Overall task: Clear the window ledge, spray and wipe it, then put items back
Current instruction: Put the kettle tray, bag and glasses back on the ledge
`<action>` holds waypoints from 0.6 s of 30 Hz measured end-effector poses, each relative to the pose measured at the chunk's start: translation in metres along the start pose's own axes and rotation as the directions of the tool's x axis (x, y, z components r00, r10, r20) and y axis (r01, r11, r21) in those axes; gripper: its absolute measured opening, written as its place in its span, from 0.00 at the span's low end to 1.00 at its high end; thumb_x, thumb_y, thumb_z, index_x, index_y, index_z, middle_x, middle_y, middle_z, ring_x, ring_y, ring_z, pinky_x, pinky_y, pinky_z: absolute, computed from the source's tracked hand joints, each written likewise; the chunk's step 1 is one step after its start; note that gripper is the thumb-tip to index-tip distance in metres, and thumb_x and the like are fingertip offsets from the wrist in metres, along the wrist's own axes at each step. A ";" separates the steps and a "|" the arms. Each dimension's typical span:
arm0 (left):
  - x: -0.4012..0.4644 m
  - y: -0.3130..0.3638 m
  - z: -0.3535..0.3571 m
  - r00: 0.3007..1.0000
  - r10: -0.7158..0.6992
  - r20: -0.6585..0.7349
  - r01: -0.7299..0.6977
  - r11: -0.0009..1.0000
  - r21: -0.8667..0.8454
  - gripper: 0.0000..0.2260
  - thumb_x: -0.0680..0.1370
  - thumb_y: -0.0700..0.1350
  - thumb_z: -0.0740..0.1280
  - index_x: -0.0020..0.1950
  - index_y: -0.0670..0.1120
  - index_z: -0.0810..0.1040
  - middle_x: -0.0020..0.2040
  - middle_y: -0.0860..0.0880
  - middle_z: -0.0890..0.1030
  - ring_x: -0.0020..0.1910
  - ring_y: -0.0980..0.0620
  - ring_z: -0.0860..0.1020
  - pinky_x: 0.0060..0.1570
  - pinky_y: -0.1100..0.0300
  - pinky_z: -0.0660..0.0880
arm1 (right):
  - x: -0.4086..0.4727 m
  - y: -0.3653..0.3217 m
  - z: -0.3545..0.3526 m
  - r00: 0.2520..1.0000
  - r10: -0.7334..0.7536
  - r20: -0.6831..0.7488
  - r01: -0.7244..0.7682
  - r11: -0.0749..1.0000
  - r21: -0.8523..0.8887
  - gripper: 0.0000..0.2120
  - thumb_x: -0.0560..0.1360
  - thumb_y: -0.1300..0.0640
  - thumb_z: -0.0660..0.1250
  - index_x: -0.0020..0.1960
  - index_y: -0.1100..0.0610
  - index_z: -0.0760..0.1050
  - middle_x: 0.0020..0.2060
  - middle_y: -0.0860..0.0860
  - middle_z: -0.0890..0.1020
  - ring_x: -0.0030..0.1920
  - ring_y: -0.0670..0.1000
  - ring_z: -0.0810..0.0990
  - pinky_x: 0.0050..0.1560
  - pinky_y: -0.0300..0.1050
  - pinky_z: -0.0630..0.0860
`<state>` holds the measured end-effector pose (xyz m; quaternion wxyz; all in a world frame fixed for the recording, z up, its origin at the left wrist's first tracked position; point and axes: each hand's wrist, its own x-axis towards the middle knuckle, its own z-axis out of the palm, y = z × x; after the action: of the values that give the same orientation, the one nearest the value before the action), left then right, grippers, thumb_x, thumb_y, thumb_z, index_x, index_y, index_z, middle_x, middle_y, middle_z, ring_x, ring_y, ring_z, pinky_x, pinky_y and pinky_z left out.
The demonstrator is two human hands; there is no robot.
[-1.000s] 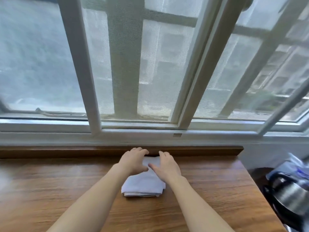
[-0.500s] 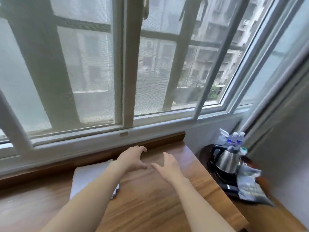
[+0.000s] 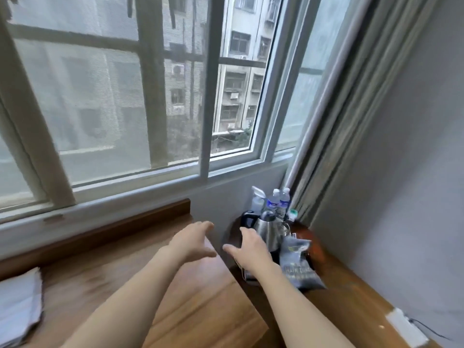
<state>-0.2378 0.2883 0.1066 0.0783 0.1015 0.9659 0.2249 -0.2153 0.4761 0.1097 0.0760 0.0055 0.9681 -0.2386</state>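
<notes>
Left hand [image 3: 192, 241]: empty, fingers spread, held over the right end of the wooden ledge [image 3: 200, 305].
Right hand [image 3: 248, 247]: empty, fingers apart, held in front of the steel kettle [image 3: 270, 231], not touching it.
Folded white cloth [image 3: 18, 305]: lies on the ledge at far left, well apart from both hands.
Lower corner surface: kettle, spray bottle [image 3: 257, 199], two water bottles [image 3: 278, 200], dark packet [image 3: 297, 263].
</notes>
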 end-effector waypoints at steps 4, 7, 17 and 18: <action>0.030 0.045 0.020 0.999 0.023 0.035 -0.023 1.000 0.007 0.34 0.67 0.57 0.73 0.71 0.52 0.68 0.67 0.50 0.74 0.66 0.50 0.72 0.63 0.55 0.71 | 0.013 0.045 -0.027 0.999 0.031 -0.008 -0.031 1.000 0.005 0.39 0.76 0.37 0.66 0.79 0.57 0.59 0.73 0.54 0.67 0.74 0.55 0.65 0.73 0.50 0.64; 0.051 0.066 0.028 0.999 0.028 0.042 -0.029 1.000 0.010 0.34 0.67 0.56 0.73 0.71 0.52 0.68 0.66 0.49 0.74 0.66 0.50 0.72 0.63 0.55 0.71 | 0.024 0.069 -0.040 0.999 0.047 -0.026 -0.047 0.999 0.016 0.38 0.75 0.37 0.67 0.77 0.57 0.62 0.71 0.54 0.69 0.73 0.56 0.67 0.72 0.51 0.66; 0.117 0.102 0.035 0.993 0.104 0.052 -0.102 0.994 -0.039 0.33 0.67 0.54 0.74 0.71 0.51 0.69 0.64 0.49 0.76 0.64 0.49 0.73 0.62 0.57 0.70 | 0.062 0.114 -0.062 0.992 0.105 -0.066 -0.100 0.992 0.074 0.37 0.76 0.39 0.68 0.77 0.57 0.62 0.73 0.53 0.67 0.73 0.54 0.65 0.72 0.49 0.64; 0.123 0.104 0.036 0.992 0.113 0.049 -0.111 0.993 -0.049 0.33 0.67 0.54 0.74 0.70 0.51 0.69 0.64 0.49 0.76 0.64 0.49 0.73 0.62 0.56 0.70 | 0.067 0.117 -0.063 0.991 0.119 -0.064 -0.113 0.990 0.084 0.39 0.76 0.39 0.68 0.78 0.57 0.60 0.74 0.53 0.66 0.74 0.54 0.64 0.73 0.48 0.63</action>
<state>-0.3335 0.4227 0.1087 0.0926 0.1595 0.9508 0.2487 -0.2851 0.6071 0.1007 0.0559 0.0730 0.9579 -0.2721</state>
